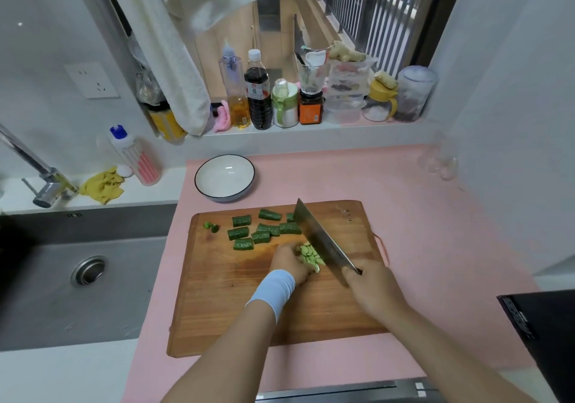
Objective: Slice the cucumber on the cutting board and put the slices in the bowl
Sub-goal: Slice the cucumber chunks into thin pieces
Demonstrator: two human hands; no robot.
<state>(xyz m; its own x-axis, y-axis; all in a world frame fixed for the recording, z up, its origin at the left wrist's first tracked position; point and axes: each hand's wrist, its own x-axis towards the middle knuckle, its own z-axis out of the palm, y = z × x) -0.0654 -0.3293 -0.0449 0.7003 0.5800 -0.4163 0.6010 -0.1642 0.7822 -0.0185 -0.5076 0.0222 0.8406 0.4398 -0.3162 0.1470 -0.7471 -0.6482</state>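
Right hand [370, 287] grips cleaver [320, 240] — blade flush against slices [309, 256] clamped under curled left hand [291, 262]; bowl [199, 191] upper left, nearer left hand.

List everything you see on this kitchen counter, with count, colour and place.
Rectangular wooden cutting board: one, brown, on pink counter mat.
Round ceramic bowl: one, white with dark rim, behind the board.
Cucumber chunks: about eight, dark green, board's far left.
Thin cucumber slices: small pile, pale green, beside the blade.
Steel cleaver: one, silver, over the board.
Steel sink: one, grey, left.
Bottles and jars: several, mixed, windowsill.
Left hand: fingers hold the slices.
Right hand: grips the cleaver handle.
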